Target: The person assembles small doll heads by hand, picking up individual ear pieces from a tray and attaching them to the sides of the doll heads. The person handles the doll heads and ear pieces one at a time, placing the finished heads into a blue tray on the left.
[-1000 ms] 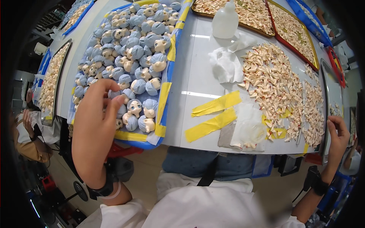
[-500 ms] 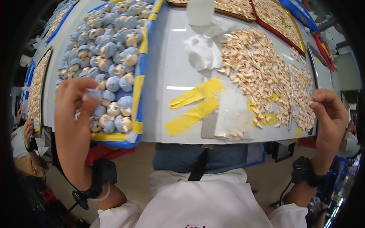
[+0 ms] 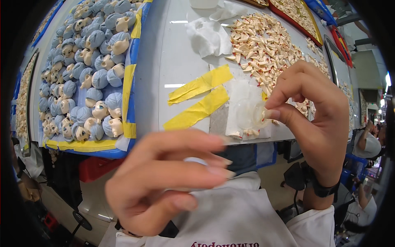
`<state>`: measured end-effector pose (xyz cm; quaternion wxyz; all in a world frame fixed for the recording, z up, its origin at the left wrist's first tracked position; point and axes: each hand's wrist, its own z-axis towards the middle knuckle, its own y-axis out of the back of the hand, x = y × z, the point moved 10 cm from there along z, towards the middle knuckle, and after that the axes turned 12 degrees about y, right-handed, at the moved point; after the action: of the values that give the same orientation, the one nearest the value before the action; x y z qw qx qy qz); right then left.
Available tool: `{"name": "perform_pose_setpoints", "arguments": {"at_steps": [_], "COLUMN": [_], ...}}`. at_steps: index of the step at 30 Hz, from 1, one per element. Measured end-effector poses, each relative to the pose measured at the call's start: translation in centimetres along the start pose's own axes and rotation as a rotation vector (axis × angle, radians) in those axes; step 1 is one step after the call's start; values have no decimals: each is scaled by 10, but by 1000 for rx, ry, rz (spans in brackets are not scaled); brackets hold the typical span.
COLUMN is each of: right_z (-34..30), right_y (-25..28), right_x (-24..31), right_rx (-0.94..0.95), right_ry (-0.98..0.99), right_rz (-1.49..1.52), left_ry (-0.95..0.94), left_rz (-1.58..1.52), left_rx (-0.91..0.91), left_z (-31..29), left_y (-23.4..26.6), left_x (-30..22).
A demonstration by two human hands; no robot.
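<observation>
- One pale table (image 3: 164, 70) is seen, its far end cut off by the top edge.
- One blue crate (image 3: 111, 154), also cut off at the top, is filled with doll heads (image 3: 98, 78), too overlapped to be counted.
- One heap of cream pieces (image 3: 255, 45) is spread on the right, uncounted and partly covered by the right hand.
- Two hands are seen: the left hand (image 3: 142, 185), fingers curled around a pale blue object, and the right hand (image 3: 319, 101), thumb and forefinger pinched together.
- Two yellow tape strips (image 3: 199, 84) are laid slantwise, right ends higher.
- One clear dish (image 3: 249, 113) is set near the table's front edge.
- One pale blue object (image 3: 195, 160) is held before the front edge, mostly hidden by fingers; its direction cannot be made out.
- One small piece (image 3: 266, 114) is pinched over the dish's right side, mostly hidden, its long axis seemingly sideways, its visible tip pointed left.
</observation>
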<state>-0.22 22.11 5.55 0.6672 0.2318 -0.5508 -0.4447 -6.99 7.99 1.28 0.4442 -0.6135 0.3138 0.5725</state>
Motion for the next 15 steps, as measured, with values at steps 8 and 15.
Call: {"name": "perform_pose_setpoints", "arguments": {"at_steps": [8,15], "right_z": [-9,-36], "right_y": [12,-16], "right_x": [12,26], "right_rx": [-137,-211], "right_ry": [-164,-74], "right_rz": [261,735], "left_ry": [-29,65], "left_rz": [-137,-145], "left_rx": [30,-64], "left_z": [4,3], "left_y": [-19,-23], "left_x": [10,14]}}
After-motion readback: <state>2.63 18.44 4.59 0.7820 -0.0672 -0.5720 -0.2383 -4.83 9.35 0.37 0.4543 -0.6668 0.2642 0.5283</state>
